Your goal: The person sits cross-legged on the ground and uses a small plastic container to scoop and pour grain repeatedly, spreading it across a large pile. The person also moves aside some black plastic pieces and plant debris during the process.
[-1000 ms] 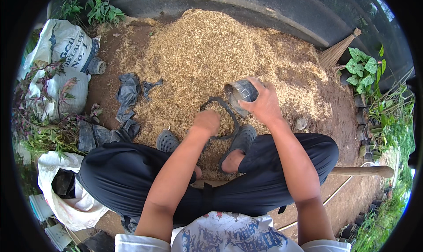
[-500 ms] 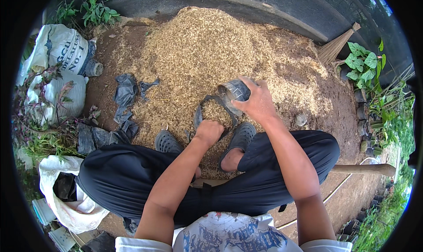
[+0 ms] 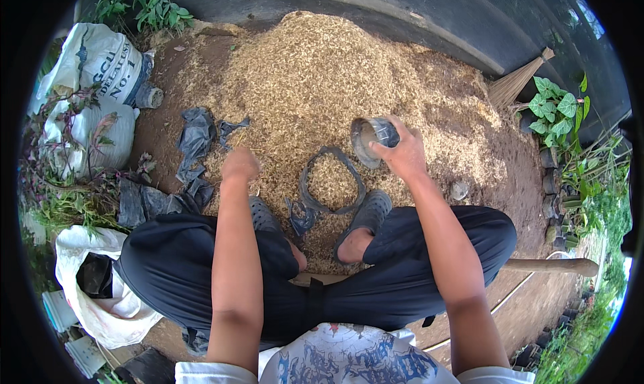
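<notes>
My right hand (image 3: 406, 154) grips a greyish see-through plastic cup (image 3: 363, 149) by its right side. The cup is tilted, its mouth turned left and toward me, with brown residue inside. Between my feet a black plastic bag (image 3: 304, 182) stands with its round mouth spread wide, filled with pale rice husk. My left hand (image 3: 240, 164) hovers over the scattered husk, left of the bag and apart from it. Its fingers are curled under, so whatever they may hold is hidden. Crumpled black plastic bags (image 3: 196, 132) lie just beyond it to the left.
A large husk heap (image 3: 329, 68) rises ahead against a dark mesh wall (image 3: 416, 11). White sacks (image 3: 100, 139) stand at the left, and an open white sack (image 3: 137, 323) sits by my left knee. A stick broom (image 3: 513, 82) leans at the far right; a wooden handle (image 3: 557, 266) lies by my right knee.
My left hand has let go of the black bag's rim and moved left and away from me. My right hand has drawn the cup slightly right, off the bag's edge.
</notes>
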The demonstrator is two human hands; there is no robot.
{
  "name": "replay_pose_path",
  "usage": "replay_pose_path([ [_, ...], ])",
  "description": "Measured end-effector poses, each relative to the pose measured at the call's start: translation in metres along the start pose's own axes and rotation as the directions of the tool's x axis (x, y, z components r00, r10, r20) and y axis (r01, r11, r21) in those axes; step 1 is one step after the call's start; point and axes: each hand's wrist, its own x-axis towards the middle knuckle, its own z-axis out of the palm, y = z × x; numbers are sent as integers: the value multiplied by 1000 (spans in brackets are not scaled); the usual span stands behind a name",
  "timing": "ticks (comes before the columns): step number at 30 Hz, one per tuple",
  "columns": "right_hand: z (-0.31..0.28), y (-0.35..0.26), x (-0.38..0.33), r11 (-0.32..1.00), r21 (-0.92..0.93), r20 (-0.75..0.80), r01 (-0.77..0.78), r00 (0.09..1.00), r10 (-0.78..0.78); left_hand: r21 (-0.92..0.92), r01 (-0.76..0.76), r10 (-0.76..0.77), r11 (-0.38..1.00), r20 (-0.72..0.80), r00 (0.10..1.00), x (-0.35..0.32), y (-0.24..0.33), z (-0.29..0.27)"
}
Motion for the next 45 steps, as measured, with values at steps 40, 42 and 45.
replay_pose_path([
  [40, 169, -30, 117, 776, 455, 348, -437, 889, 296, -944, -73, -19, 321, -83, 996, 91, 92, 72],
  [42, 161, -38, 113, 712, 528, 391, -463, 877, 281, -916, -37, -10, 399, -44, 999, 82, 92, 61],
  [45, 148, -43, 101, 547, 650, 473, -527, 844, 251, -827, -292, 84, 480, -288, 954, 71, 92, 48],
])
